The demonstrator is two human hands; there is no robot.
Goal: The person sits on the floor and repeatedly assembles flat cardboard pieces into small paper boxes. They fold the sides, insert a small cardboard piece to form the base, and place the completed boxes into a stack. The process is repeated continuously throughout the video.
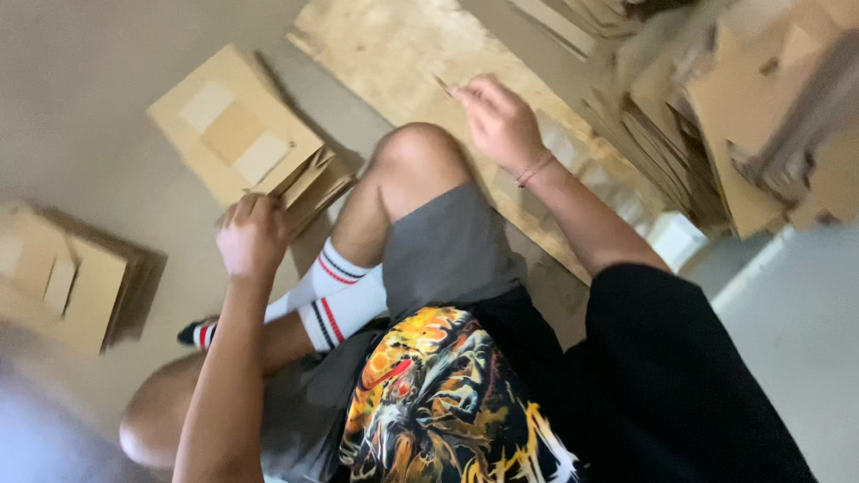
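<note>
I sit cross-legged on the floor. My left hand [252,234] grips the near corner of a stack of flat folded cardboard boxes [240,132] lying on the floor to my left. My right hand [501,121] is raised above my bent knee [420,152], fingers pinched on a small thin brown piece [442,85], hovering over a worn plywood board [403,54].
A second stack of flat cardboard [72,277] lies at the far left. A big heap of cardboard sheets [743,116] stands at the upper right, with a small white block [676,240] beside it. The floor [80,80] is beige.
</note>
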